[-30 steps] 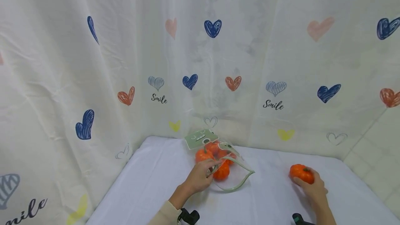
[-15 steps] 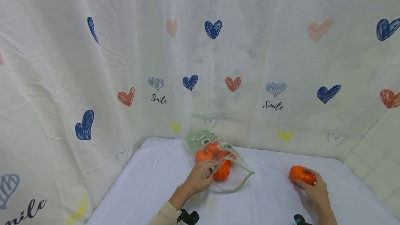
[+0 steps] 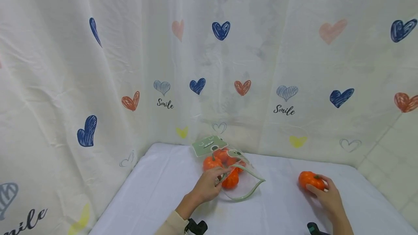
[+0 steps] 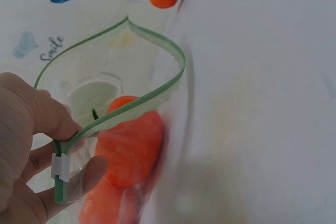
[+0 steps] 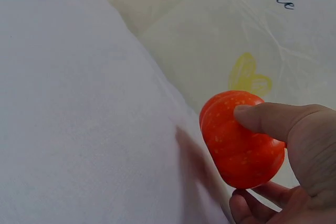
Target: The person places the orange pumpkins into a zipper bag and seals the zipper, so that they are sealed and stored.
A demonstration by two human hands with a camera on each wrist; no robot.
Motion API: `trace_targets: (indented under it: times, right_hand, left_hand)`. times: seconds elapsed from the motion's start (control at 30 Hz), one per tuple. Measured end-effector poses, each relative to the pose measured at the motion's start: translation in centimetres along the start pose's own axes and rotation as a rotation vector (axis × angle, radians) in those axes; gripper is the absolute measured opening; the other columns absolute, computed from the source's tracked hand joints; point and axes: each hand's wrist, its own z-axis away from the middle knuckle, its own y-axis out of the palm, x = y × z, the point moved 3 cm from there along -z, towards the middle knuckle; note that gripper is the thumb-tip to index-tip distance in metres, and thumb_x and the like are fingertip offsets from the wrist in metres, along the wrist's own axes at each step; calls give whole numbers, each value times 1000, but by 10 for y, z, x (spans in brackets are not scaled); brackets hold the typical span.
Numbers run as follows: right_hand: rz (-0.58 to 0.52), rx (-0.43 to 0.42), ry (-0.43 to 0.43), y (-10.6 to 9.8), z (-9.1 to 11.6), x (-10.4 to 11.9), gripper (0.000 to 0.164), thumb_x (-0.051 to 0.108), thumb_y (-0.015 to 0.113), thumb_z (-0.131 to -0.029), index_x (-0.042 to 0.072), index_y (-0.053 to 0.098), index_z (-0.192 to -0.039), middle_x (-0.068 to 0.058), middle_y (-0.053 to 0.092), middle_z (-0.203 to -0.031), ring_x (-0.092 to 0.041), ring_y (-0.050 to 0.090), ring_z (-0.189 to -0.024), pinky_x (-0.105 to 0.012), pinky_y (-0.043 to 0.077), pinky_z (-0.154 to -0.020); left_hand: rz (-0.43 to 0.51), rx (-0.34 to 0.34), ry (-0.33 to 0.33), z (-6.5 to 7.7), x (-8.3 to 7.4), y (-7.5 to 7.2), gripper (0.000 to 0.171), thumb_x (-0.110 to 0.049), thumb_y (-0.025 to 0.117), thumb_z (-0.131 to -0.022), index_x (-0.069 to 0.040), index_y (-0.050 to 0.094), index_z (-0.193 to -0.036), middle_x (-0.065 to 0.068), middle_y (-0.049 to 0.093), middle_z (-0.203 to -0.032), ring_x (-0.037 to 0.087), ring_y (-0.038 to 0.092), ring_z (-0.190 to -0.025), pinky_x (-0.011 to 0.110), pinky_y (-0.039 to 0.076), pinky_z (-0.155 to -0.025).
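A clear zip bag (image 3: 243, 191) with a green-edged mouth lies on the white-covered table, several small orange pumpkins (image 3: 231, 179) inside it. My left hand (image 3: 209, 185) pinches the near left corner of its mouth; the left wrist view shows a white slider (image 4: 60, 167) by the fingers and the mouth spread wide. Off to the right, my right hand (image 3: 330, 195) grips another orange pumpkin (image 5: 239, 145), thumb on one side and fingers round the other. A shadow falls on the cloth beside that pumpkin.
The table (image 3: 156, 177) is covered with a white cloth. A pale curtain (image 3: 209, 57) printed with hearts and "Smile" hangs behind it and along the left side. Dark wrist cameras (image 3: 197, 226) sit on both wrists.
My right hand has shifted very slightly left with the pumpkin in it, and the pumpkin has turned a little. My left hand and the bag stay where they were.
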Motion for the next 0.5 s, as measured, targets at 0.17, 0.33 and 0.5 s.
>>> trace_targets:
  times: [0.17,0.33,0.5]
  right_hand:
    - [0,16,-3,0,4,6,99,50,69,-93,7,13,-163,-38,9,-162,-57,18,-140,-76,23,-113]
    - [-3,41,-16,-1,6,11,101,53,69,-92,8,13,-163,-38,8,-162,-57,19,-141,-77,24,-112]
    - [0,44,-14,0,7,17,102,55,70,-91,10,13,-164,-37,9,-162,-57,21,-140,-76,28,-111]
  left_hand:
    - [-3,-2,8,1,1,0,60,11,67,-83,-14,66,-138,3,73,-109,13,66,-88,16,54,-76]
    - [2,3,-5,1,1,1,60,10,67,-85,-15,65,-139,3,73,-111,12,66,-89,15,53,-76]
    - [7,1,-5,1,-1,-1,62,11,68,-84,-14,63,-141,3,74,-116,10,65,-90,15,54,-78]
